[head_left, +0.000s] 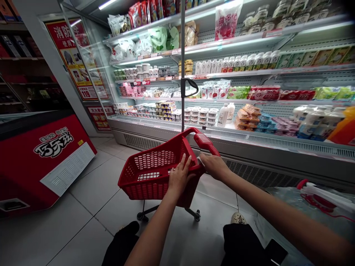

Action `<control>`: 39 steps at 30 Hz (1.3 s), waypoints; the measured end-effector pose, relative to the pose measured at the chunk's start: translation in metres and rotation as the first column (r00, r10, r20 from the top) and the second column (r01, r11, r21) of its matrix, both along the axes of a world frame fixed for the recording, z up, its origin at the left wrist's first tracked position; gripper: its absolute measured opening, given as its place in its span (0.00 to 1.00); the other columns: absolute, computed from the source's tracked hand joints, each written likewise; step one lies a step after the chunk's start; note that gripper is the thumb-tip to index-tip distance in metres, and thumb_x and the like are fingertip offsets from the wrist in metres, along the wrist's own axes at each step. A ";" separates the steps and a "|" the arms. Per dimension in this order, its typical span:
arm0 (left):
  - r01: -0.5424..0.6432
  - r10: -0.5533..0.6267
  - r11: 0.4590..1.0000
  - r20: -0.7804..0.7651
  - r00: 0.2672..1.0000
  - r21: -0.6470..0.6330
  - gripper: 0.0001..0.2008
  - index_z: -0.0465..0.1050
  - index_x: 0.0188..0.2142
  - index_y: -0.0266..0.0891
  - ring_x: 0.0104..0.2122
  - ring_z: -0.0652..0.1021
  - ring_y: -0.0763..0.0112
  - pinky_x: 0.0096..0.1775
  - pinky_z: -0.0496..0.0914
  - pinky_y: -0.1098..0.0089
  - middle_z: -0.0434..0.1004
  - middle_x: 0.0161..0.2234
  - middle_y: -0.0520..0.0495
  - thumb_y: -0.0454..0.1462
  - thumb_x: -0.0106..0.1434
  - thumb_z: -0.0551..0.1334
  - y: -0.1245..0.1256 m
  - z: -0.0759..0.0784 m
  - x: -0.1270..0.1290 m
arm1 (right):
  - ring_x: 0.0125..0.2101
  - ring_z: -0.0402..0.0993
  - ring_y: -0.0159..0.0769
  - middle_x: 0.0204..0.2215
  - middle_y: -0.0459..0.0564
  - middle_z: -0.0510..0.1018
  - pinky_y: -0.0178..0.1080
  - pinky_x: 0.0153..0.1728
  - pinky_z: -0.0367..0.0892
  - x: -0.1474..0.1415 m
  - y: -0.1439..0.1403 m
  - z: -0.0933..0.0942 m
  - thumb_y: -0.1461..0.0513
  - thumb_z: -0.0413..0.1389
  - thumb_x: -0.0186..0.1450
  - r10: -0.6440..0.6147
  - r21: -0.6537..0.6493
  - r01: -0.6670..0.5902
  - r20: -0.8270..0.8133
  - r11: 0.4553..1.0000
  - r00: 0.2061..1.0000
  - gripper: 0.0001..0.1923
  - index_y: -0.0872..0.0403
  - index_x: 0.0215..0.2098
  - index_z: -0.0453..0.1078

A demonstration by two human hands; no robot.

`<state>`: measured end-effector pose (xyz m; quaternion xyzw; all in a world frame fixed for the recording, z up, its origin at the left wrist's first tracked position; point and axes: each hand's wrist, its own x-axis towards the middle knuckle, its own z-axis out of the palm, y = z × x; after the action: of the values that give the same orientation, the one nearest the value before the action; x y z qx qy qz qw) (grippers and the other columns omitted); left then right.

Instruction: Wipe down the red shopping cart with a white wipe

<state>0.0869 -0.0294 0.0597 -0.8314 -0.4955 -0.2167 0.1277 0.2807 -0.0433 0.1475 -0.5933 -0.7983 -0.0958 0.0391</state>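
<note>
A red plastic shopping cart (149, 188) stands in front of me on its wheels, and the part of its basket I can see into holds no goods. My left hand (179, 177) lies on the cart's near side at the handle end, its fingers stretched and apart. Close by, my right hand (213, 165) is closed at the rear corner, just below the red handle (203, 140). A bit of white cloth or tissue (199, 160) shows at its fingertips, against the cart. Most of that white piece is hidden by the fingers.
Beyond the cart is a lit refrigerated display (249, 144) with dairy cups, bottles and bags; a dark door handle (190, 88) crosses it. At left stands a red freezer (50, 159). Plastic-wrapped goods (291, 207) sit at right; tiled floor (91, 192) lies below.
</note>
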 end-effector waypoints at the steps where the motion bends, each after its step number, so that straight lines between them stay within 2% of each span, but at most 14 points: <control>1: 0.002 -0.002 1.000 0.003 1.000 -0.002 0.41 0.39 0.75 0.51 0.60 0.75 0.55 0.54 0.75 0.55 0.46 0.75 0.41 0.50 0.71 0.60 0.000 0.000 0.000 | 0.36 0.82 0.48 0.35 0.58 0.83 0.40 0.33 0.66 -0.001 -0.001 -0.001 0.64 0.43 0.76 -0.005 0.006 0.005 -0.014 1.000 1.000 0.11 0.55 0.44 0.67; 5: 0.012 -0.012 1.000 0.013 1.000 -0.012 0.40 0.39 0.75 0.52 0.60 0.75 0.55 0.54 0.74 0.55 0.45 0.75 0.42 0.49 0.72 0.59 0.002 -0.001 0.000 | 0.37 0.81 0.44 0.37 0.55 0.83 0.38 0.33 0.62 -0.002 -0.003 -0.006 0.62 0.43 0.76 -0.019 0.025 0.021 -0.072 0.999 0.997 0.10 0.54 0.45 0.66; 12: 0.020 -0.019 1.000 0.004 1.000 -0.021 0.41 0.38 0.75 0.52 0.59 0.76 0.54 0.53 0.75 0.54 0.45 0.75 0.43 0.50 0.71 0.60 0.003 0.000 -0.001 | 0.37 0.79 0.43 0.37 0.53 0.83 0.38 0.35 0.62 0.006 0.003 -0.018 0.61 0.42 0.76 0.005 0.047 0.010 -0.311 0.999 0.950 0.14 0.52 0.47 0.69; 17: 0.023 -0.023 1.000 -0.001 1.000 -0.013 0.40 0.39 0.75 0.52 0.58 0.77 0.55 0.52 0.76 0.57 0.45 0.75 0.42 0.50 0.72 0.59 0.003 0.000 -0.001 | 0.38 0.80 0.45 0.38 0.53 0.83 0.40 0.39 0.69 0.019 0.015 -0.016 0.59 0.39 0.76 0.078 0.118 -0.014 -0.550 0.993 0.832 0.18 0.51 0.46 0.71; 20: 0.016 -0.016 1.000 -0.003 1.000 -0.013 0.40 0.39 0.75 0.52 0.57 0.77 0.54 0.52 0.75 0.57 0.44 0.75 0.42 0.49 0.72 0.59 0.004 0.000 0.000 | 0.38 0.81 0.47 0.40 0.55 0.84 0.41 0.38 0.72 0.036 0.016 -0.009 0.58 0.39 0.76 0.090 0.226 0.065 -0.615 0.972 0.783 0.18 0.52 0.49 0.70; 22: 0.012 -0.012 1.000 0.008 1.000 -0.008 0.39 0.39 0.75 0.51 0.56 0.78 0.55 0.53 0.75 0.57 0.44 0.75 0.42 0.49 0.73 0.58 0.004 0.000 0.000 | 0.42 0.82 0.49 0.44 0.56 0.83 0.43 0.40 0.73 0.052 0.011 -0.008 0.60 0.41 0.75 0.093 0.320 0.115 -0.566 0.940 0.819 0.18 0.52 0.54 0.68; 23: 0.013 -0.013 1.000 0.014 1.000 -0.006 0.39 0.38 0.75 0.51 0.56 0.78 0.55 0.54 0.74 0.57 0.44 0.75 0.41 0.49 0.73 0.58 0.005 -0.001 0.000 | 0.46 0.81 0.49 0.48 0.57 0.82 0.45 0.43 0.74 0.060 0.008 -0.010 0.62 0.42 0.74 0.112 0.370 0.101 -0.511 0.924 0.852 0.18 0.52 0.57 0.67; 25: 0.018 -0.018 1.000 0.030 0.999 -0.001 0.39 0.38 0.76 0.49 0.56 0.78 0.55 0.55 0.74 0.57 0.44 0.75 0.42 0.49 0.73 0.57 0.005 -0.003 0.001 | 0.56 0.77 0.48 0.57 0.57 0.78 0.49 0.55 0.71 0.071 0.000 -0.022 0.67 0.42 0.72 0.191 0.449 -0.005 -0.370 0.893 0.909 0.23 0.52 0.62 0.65; 27: 0.033 -0.033 0.999 0.049 0.998 0.003 0.40 0.38 0.76 0.46 0.58 0.77 0.55 0.57 0.73 0.57 0.45 0.75 0.42 0.49 0.73 0.57 0.004 -0.005 0.001 | 0.64 0.69 0.45 0.62 0.56 0.74 0.53 0.65 0.62 0.071 -0.007 -0.040 0.72 0.40 0.70 0.282 0.491 -0.125 -0.258 0.862 0.924 0.28 0.53 0.64 0.65; 29: 0.055 -0.057 0.998 0.072 0.996 0.018 0.39 0.38 0.76 0.45 0.62 0.73 0.56 0.61 0.70 0.57 0.48 0.74 0.42 0.48 0.74 0.57 0.004 -0.008 0.002 | 0.67 0.64 0.43 0.64 0.56 0.72 0.55 0.69 0.58 0.058 -0.011 -0.059 0.74 0.39 0.70 0.340 0.518 -0.189 -0.214 0.834 0.916 0.30 0.54 0.65 0.65; 33: 0.148 -0.153 0.987 0.076 0.985 0.067 0.33 0.44 0.75 0.40 0.67 0.67 0.63 0.70 0.55 0.52 0.58 0.71 0.43 0.42 0.75 0.54 0.007 -0.013 0.004 | 0.66 0.65 0.40 0.63 0.54 0.73 0.52 0.68 0.62 0.012 -0.014 -0.083 0.73 0.43 0.72 0.468 0.480 -0.343 -0.168 0.807 0.867 0.27 0.53 0.64 0.67; 36: 0.227 -0.233 0.970 0.063 0.971 0.084 0.28 0.52 0.73 0.38 0.66 0.68 0.66 0.72 0.53 0.54 0.65 0.68 0.44 0.41 0.76 0.52 0.012 -0.016 0.003 | 0.64 0.68 0.39 0.63 0.52 0.74 0.49 0.67 0.64 0.006 -0.010 -0.081 0.72 0.45 0.73 0.530 0.439 -0.424 -0.148 0.792 0.835 0.24 0.52 0.62 0.69; 39: 0.269 -0.277 0.957 0.055 0.959 0.112 0.29 0.51 0.73 0.37 0.65 0.70 0.66 0.71 0.54 0.55 0.65 0.68 0.42 0.41 0.77 0.52 0.014 -0.019 0.002 | 0.63 0.69 0.38 0.61 0.51 0.76 0.50 0.68 0.63 0.045 -0.001 -0.066 0.72 0.43 0.73 0.513 0.429 -0.414 -0.144 0.803 0.846 0.24 0.52 0.61 0.70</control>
<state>0.0886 -0.0153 0.0408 -0.8760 -0.3683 -0.2867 0.1218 0.3257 -0.0441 0.0810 -0.3663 -0.8736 -0.1601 0.2775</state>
